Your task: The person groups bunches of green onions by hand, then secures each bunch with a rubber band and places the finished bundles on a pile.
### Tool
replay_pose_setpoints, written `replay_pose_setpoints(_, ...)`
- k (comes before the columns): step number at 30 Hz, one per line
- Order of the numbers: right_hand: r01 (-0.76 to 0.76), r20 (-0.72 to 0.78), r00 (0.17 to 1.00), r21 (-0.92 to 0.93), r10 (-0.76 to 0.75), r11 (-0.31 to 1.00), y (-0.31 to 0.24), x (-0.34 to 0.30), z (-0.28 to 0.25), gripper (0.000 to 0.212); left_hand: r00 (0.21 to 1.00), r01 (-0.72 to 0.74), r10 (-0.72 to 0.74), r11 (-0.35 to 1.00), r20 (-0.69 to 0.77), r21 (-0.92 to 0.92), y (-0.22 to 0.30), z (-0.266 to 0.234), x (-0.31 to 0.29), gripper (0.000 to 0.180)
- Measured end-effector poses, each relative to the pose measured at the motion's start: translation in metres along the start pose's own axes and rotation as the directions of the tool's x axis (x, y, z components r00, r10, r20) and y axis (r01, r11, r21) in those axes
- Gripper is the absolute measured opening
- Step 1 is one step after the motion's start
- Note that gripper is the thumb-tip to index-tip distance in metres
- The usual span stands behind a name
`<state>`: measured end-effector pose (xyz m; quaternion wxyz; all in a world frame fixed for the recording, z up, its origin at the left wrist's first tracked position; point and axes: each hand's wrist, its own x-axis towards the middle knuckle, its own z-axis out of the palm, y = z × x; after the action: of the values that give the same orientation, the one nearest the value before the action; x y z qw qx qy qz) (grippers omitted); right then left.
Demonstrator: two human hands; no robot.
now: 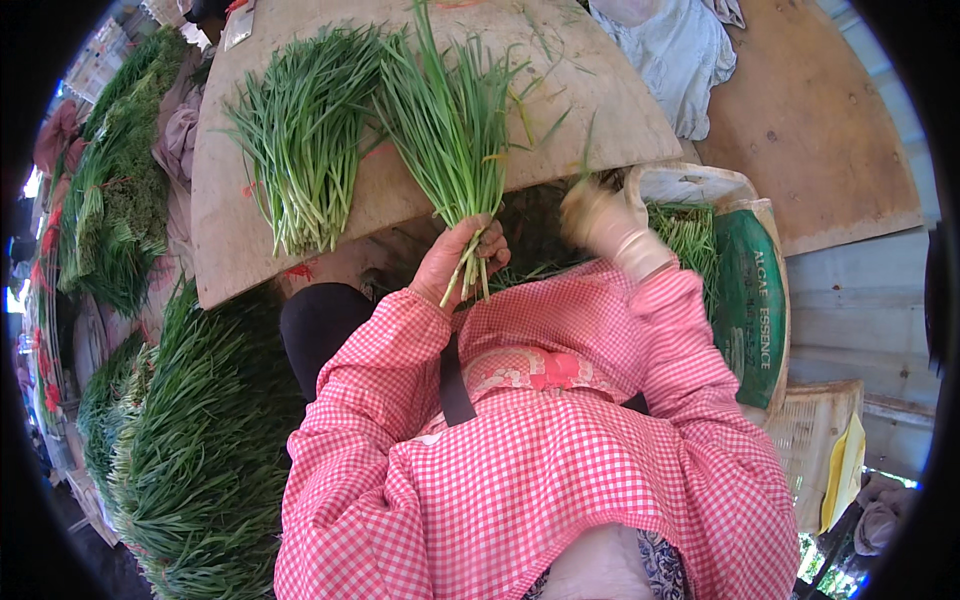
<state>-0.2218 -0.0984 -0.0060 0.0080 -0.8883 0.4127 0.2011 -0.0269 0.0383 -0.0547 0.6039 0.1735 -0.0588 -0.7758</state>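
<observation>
Green stalks (445, 135) fill your closed left hand (466, 257), reaching over the near edge of the table (222, 225); I can't tell the grip of your blurred right hand (604, 222). You're probably tidying them; next calls for even ends.

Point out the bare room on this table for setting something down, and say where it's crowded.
The table is barest at right, between the bunch in the left hand and the whitish cloth, apart from stray leaves. A narrow strip lies free along the left edge, beside the loose greens. Those greens and the held bunch crowd the middle.
</observation>
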Motion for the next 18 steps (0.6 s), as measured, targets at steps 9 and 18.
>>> replay_pose_setpoints(9, 0.233, -0.478, 0.872, 0.587, 0.100, 0.775, -0.043, -0.018, -0.039, 0.041, 0.996, 0.079, -0.073, 0.986, -0.045, 0.146, -0.005, 0.006, -0.004, 0.021)
replay_pose_setpoints(18, 0.375, -0.587, 0.801, 0.644, 0.116, 0.667, -0.015, 0.017, -0.011, 0.013, 0.992, 0.116, -0.124, 0.934, 0.001, 0.338, -0.009, 0.023, -0.004, 0.034)
